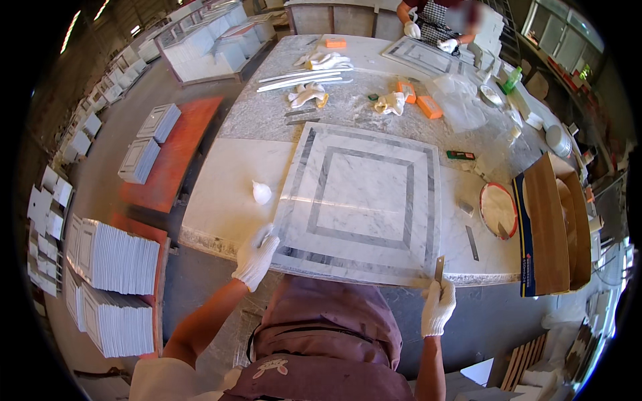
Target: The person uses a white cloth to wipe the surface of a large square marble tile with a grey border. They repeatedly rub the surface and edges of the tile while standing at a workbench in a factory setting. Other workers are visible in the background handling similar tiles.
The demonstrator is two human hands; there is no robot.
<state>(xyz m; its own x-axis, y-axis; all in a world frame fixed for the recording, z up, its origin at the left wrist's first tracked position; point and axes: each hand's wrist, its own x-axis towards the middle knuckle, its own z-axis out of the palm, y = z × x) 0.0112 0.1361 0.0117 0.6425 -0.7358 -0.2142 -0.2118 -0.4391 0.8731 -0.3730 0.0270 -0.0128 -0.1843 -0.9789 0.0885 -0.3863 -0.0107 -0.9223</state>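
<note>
A square marble panel (364,194) with grey inlaid border bands lies on the stone worktable (227,194) in front of me. My left hand (255,257), in a white glove, grips the panel's near left corner. At the panel's near right corner, my gloved right hand (438,306) holds a thin metal blade (439,269) upright against the edge. A small white lump (261,192) rests on the table left of the panel.
A round red-rimmed dish of white paste (498,210), a cardboard box (552,227) and a flat metal strip (471,242) sit to the right. Gloves, orange blocks and white strips lie farther back. Another person (435,23) works at the far end. Stacked tiles (110,281) stand on the left.
</note>
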